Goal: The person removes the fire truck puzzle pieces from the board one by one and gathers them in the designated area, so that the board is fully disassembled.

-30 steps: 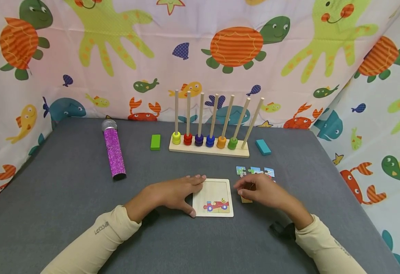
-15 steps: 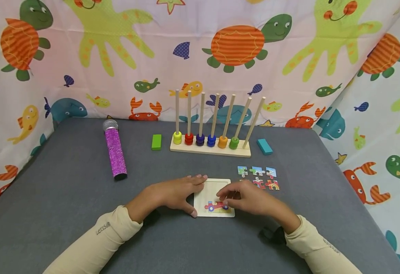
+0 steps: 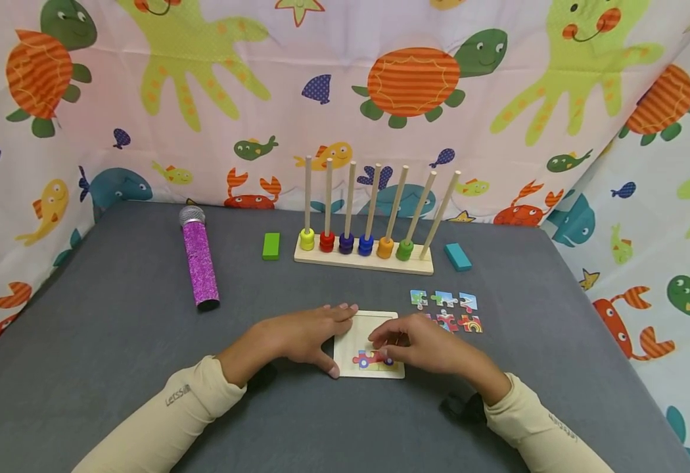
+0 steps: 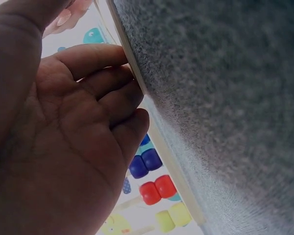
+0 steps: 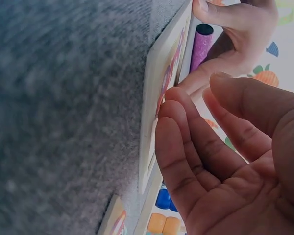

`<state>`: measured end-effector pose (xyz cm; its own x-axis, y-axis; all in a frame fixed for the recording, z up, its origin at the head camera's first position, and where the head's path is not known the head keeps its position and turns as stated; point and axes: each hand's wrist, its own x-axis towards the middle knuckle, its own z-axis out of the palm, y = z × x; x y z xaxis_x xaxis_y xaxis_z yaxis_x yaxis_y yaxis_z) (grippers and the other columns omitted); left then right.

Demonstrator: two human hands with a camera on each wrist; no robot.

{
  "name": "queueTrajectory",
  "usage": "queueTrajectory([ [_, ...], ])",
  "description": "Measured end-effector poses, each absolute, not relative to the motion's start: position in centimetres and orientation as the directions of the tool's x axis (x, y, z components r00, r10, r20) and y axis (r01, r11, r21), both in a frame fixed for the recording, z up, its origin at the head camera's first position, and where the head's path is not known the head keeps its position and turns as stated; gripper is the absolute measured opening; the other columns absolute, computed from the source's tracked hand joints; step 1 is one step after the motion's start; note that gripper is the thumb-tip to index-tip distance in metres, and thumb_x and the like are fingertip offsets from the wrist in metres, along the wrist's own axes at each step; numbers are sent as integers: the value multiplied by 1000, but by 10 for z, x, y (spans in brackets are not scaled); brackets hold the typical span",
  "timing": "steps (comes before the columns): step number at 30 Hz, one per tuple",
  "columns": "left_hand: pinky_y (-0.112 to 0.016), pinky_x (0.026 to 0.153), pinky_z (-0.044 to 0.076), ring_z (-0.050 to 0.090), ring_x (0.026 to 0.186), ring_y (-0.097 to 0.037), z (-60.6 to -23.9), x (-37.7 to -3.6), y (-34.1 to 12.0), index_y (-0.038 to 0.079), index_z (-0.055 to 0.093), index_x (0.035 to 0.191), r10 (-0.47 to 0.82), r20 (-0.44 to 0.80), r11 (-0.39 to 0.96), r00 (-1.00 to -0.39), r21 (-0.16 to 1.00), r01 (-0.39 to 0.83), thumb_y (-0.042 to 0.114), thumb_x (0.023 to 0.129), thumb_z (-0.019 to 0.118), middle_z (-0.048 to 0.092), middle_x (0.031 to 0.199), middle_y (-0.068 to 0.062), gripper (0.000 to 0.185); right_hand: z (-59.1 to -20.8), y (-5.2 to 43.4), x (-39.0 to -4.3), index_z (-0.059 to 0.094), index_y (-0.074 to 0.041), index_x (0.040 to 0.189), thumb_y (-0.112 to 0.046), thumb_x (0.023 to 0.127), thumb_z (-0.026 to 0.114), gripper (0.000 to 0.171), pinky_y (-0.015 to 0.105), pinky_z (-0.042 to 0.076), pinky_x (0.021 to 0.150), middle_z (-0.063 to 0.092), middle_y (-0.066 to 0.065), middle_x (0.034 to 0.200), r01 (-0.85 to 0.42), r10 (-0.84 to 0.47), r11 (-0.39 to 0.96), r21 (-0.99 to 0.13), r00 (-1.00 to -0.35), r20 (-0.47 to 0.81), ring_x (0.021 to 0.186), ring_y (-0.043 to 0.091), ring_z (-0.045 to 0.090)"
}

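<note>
Puzzle tray (image 3: 364, 332) partly hidden under right hand (image 3: 424, 345).

Bare grey table (image 3: 114, 368) lies open to the left and near side of the puzzle tray (image 3: 361, 345). The left hand (image 3: 298, 335) blocks the tray's left edge; the right hand (image 3: 424, 345) covers its right side. Loose puzzle pieces (image 3: 447, 310) crowd the table just right of the tray. Behind, the ring stacker (image 3: 365, 253), green block (image 3: 271, 246), teal block (image 3: 457, 257) and toy microphone (image 3: 199, 259) stand in a row, with gaps between them.
</note>
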<state>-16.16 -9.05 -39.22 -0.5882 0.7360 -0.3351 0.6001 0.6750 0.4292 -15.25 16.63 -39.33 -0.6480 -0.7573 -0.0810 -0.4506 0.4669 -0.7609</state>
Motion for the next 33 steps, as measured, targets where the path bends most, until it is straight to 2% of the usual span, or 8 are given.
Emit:
queueTrajectory([
  [6,-39,116,14,11,147,-20,-394,-161,-90,8,31,152,740,-322,669,-591,445,595,44,81,77,14,161,-3,93,-393,164,-151,69,-5,113,-7,93,66,21,28,53,74,69,0,100,-426,-760,471,-773,-641,-110,86,9,64],
  [13,-39,116,16,12,147,-21,-398,-157,-91,8,33,152,745,-313,662,-589,453,597,44,80,77,16,161,-3,92,-396,160,-147,65,-4,119,-9,94,65,26,27,50,68,65,-3,95,-410,-762,489,-770,-630,-149,78,9,59],
  [21,-39,116,13,13,146,-22,-394,-160,-92,6,33,151,754,-295,650,-587,461,604,43,80,78,16,161,-5,92,-394,155,-149,70,-9,113,-4,92,65,22,28,49,73,63,-4,98,-485,-777,476,-734,-622,-93,85,9,56],
  [27,-38,116,14,14,146,-22,-393,-160,-92,5,35,150,760,-288,644,-582,449,619,44,80,78,18,160,-6,91,-391,151,-147,70,-12,107,1,90,62,22,26,48,68,61,-5,96,-486,-779,484,-727,-618,-106,78,8,53],
  [33,-38,116,15,15,146,-22,-394,-161,-92,6,34,151,755,-290,650,-588,450,612,43,80,78,18,160,-5,92,-388,149,-146,67,-9,106,2,91,61,19,25,49,66,62,-6,90,-457,-782,489,-743,-606,-142,75,6,54],
])
